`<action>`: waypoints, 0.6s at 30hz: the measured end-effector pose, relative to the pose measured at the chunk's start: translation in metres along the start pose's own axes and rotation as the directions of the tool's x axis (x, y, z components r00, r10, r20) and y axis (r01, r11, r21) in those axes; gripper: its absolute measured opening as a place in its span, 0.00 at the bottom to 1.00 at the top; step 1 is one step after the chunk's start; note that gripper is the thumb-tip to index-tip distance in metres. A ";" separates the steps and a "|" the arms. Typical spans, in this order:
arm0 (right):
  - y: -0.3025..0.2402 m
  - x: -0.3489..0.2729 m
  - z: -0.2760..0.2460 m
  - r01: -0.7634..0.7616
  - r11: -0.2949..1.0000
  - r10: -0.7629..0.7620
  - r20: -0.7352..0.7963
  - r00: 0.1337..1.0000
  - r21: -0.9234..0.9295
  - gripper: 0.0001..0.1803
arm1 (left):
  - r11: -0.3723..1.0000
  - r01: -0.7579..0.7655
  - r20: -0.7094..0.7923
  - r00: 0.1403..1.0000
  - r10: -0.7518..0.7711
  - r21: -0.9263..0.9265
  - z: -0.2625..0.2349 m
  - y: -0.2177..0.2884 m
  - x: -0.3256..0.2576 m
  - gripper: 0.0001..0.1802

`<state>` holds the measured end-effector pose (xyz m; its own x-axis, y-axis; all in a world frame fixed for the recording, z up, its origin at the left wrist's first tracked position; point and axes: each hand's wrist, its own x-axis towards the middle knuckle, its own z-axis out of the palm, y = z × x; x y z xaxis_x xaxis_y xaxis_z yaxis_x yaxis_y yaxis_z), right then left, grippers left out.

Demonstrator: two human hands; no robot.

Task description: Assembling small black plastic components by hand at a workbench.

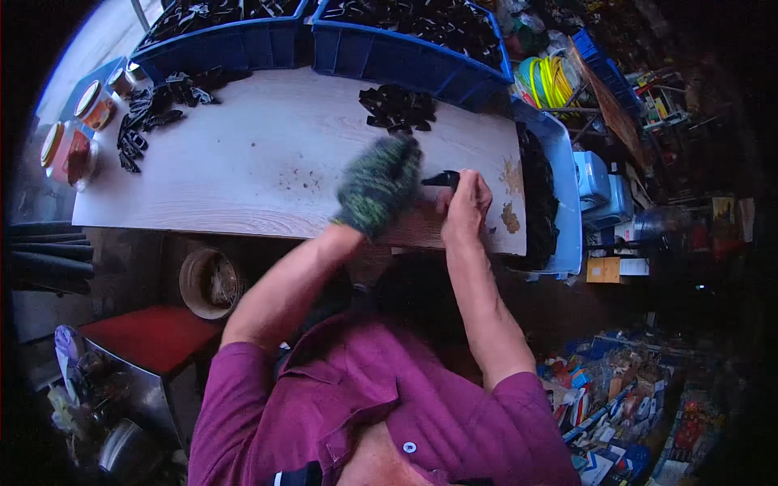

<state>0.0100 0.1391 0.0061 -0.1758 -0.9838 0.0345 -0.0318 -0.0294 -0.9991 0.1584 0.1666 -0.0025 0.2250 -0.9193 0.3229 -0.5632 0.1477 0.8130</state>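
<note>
My left hand (379,185), in a dark green and black knitted glove, is over the front part of the light wood-grain tabletop (251,146). Motion blurs it, and its fingers cannot be made out. Just to its right, my bare right hand (468,206) is closed on a small black plastic-looking part (442,179), whose dark end sticks out toward the glove. Beyond the glove lies a pile of similar black parts (397,109). More black parts (150,113) are strewn in a curved heap at the table's far left.
Two blue crates (405,61) full of black parts stand along the back. A lighter blue bin (571,186) holding black pieces adjoins the right edge. Jars (95,105) stand at the left corner. Below are a round bucket (209,282) and a red-topped cabinet (150,336).
</note>
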 end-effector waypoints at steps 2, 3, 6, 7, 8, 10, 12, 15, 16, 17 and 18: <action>-0.010 -0.001 -0.002 -0.201 0.973 0.205 -0.030 0.978 0.109 0.17 | 0.929 -0.243 -0.055 0.962 0.269 0.279 -0.033 -0.012 0.032 0.12; -0.011 0.004 -0.005 -0.293 0.937 0.300 -0.007 0.954 0.191 0.18 | 0.886 -0.240 -0.002 0.965 0.262 0.397 -0.038 -0.020 0.042 0.11; -0.016 0.033 -0.022 -0.345 0.904 0.375 -0.081 0.923 0.252 0.19 | 0.796 -0.238 0.069 0.968 0.242 0.557 -0.039 -0.037 0.061 0.10; -0.023 0.049 -0.034 -0.307 0.917 0.356 -0.176 0.918 0.255 0.22 | 0.767 -0.255 0.101 0.965 0.243 0.589 -0.036 -0.039 0.065 0.10; -0.027 0.062 -0.045 -0.263 0.911 0.352 -0.264 0.898 0.319 0.27 | 0.762 -0.233 0.082 0.969 0.231 0.604 -0.034 -0.042 0.067 0.10; -0.024 0.099 -0.086 -0.152 0.931 0.294 -0.437 0.850 0.331 0.27 | 0.801 -0.298 0.104 0.952 0.287 0.519 -0.027 -0.039 0.071 0.11; -0.039 0.100 -0.089 -0.189 0.927 0.347 -0.555 0.756 0.323 0.21 | 0.783 -0.301 0.075 0.947 0.312 0.544 -0.025 -0.051 0.065 0.12; -0.033 0.081 -0.079 -0.193 0.957 0.266 -0.382 0.885 0.219 0.16 | 0.831 -0.295 0.076 0.952 0.296 0.472 -0.033 -0.042 0.054 0.13; -0.029 0.071 -0.068 -0.214 0.955 0.256 -0.200 0.946 0.207 0.14 | 0.887 -0.258 0.096 0.966 0.239 0.384 -0.037 -0.036 0.051 0.13; -0.030 0.060 -0.052 -0.228 0.958 0.248 -0.101 0.964 0.174 0.13 | 0.941 -0.207 0.078 0.978 0.193 0.269 -0.038 -0.033 0.050 0.12; -0.027 0.050 -0.038 -0.233 0.956 0.252 -0.090 0.964 0.176 0.13 | 0.939 -0.201 0.074 0.979 0.187 0.278 -0.033 -0.034 0.049 0.12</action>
<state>-0.0352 0.0976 0.0357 -0.2663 -0.9395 -0.2157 0.1839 0.1701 -0.9681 0.2148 0.1291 0.0019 0.0559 -0.8999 0.4326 -0.7953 0.2218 0.5642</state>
